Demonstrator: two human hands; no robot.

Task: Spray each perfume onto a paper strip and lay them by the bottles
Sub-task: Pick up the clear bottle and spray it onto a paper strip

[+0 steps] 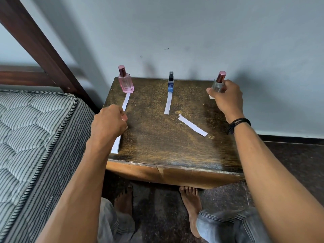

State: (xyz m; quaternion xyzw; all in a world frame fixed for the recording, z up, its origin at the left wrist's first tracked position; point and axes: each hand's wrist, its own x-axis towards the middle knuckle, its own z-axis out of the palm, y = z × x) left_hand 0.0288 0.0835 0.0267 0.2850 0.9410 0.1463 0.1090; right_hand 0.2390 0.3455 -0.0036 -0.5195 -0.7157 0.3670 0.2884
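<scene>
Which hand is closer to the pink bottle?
Left. The left hand sits just in front of the pink bottle, over a strip; the right hand grips the clear bottle across the table.

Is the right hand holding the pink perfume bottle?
No, the right hand grips the clear bottle on the right, while the pink bottle stands on the left with no hand on it.

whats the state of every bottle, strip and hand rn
pink bottle: upright, capped
blue bottle: upright
clear bottle: capped, gripped by right hand
pink's strip: flat, touching its base
blue's strip: flat, at its base
loose strip: flat, diagonal, untouched
left hand: curled over edge strip
</scene>
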